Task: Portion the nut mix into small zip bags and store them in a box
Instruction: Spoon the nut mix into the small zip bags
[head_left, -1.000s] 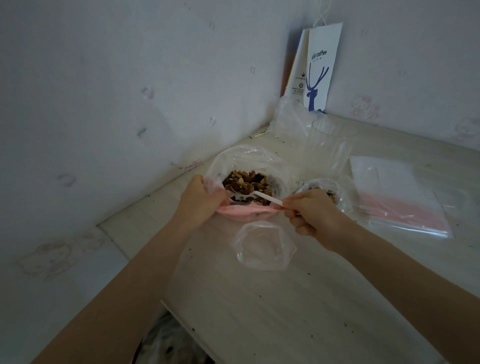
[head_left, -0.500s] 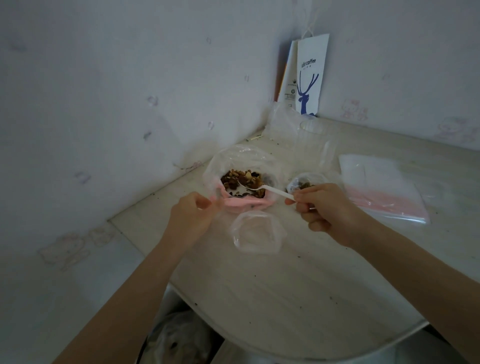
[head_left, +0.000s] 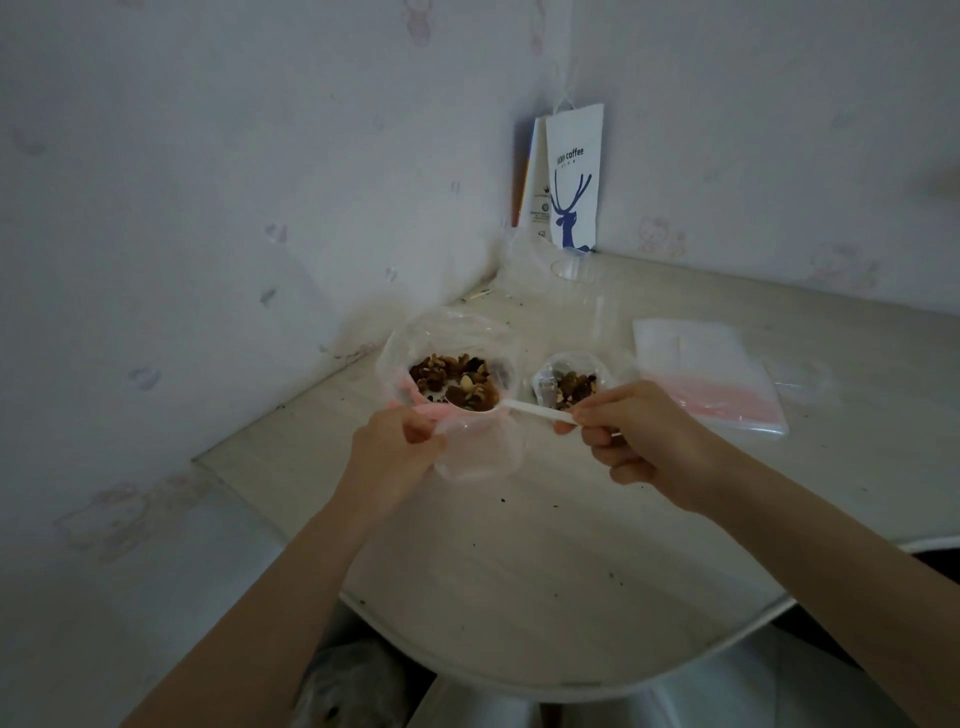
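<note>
In the head view, the left hand (head_left: 395, 452) pinched the pink rim of a clear zip bag (head_left: 478, 457), holding it against the near edge of the big bag (head_left: 415, 343) of nut mix (head_left: 447, 371). The right hand (head_left: 639, 436) gripped the handle of a white spoon (head_left: 519, 408), its loaded bowl over that rim. A filled bag (head_left: 571, 384) stood just beside it, and spare bags (head_left: 711, 374) lay farther right on the table (head_left: 519, 571).

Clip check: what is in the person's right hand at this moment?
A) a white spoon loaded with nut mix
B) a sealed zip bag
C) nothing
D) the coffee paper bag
A: the right hand pinches the handle of a white spoon whose bowl carries nut mix, while the left hand holds the small zip bag by its pink top edge.
</note>
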